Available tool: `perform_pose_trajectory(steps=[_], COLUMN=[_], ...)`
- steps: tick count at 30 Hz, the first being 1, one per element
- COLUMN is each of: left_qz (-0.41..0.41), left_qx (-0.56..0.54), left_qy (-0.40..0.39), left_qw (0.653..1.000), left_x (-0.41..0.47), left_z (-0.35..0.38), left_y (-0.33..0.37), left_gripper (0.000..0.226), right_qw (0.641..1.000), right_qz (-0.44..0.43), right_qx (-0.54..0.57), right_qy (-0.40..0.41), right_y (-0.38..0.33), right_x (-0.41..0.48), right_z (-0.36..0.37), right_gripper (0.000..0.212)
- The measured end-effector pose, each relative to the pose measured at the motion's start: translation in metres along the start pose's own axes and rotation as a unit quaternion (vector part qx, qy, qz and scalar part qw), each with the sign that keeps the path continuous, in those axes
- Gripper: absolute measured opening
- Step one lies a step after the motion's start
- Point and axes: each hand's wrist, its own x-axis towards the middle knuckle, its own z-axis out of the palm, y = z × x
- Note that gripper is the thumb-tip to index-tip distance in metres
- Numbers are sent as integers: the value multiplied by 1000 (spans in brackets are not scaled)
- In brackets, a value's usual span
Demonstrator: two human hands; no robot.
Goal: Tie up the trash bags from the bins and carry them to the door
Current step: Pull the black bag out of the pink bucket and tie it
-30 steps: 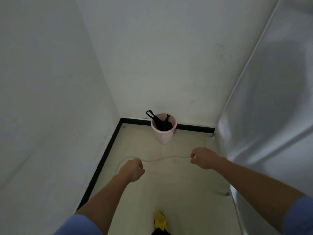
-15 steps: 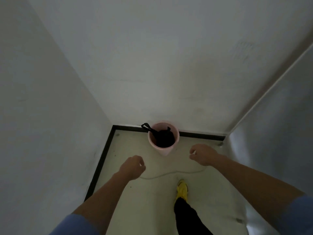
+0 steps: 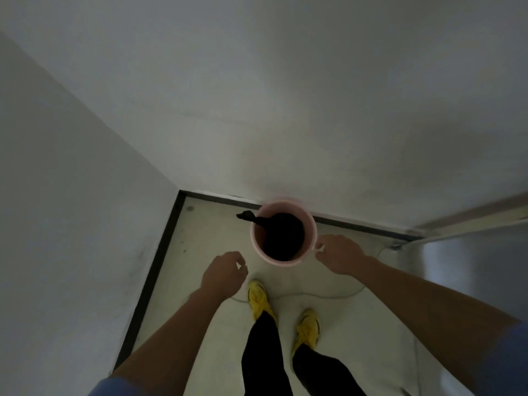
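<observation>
Round pink plastic bin (image 3: 258,254) with black trash bag (image 3: 283,235) stood at floor's far edge against wall. Left hand (image 3: 224,274) and right hand (image 3: 340,254) loosely curled, empty — I judged a one-sided pull might tip the bin.

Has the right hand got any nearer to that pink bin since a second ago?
Yes. The right hand has closed in on the pink bin, now at its rim.

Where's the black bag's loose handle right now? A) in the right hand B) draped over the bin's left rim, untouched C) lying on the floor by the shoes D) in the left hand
B: the black bag sits in the pink bin, its handle hanging over the left rim; left hand and right hand are both off it.
</observation>
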Motion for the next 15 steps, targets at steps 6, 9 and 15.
perform_pose_trajectory(steps=[6,9,15], left_qz=[69,138,207], left_qx=[36,91,242], left_qy=[54,89,59], left_qw=[995,982,946], left_x=[134,193,299], left_z=[24,37,97], left_y=[-9,-10,-28], left_gripper=[24,26,48], right_qw=[998,997,994], right_qz=[34,21,-30], right_qx=[6,-2,-89], right_qy=[44,72,50], right_y=[0,-3,3], right_x=[110,165,260], right_z=[38,56,125], right_gripper=[28,28,52])
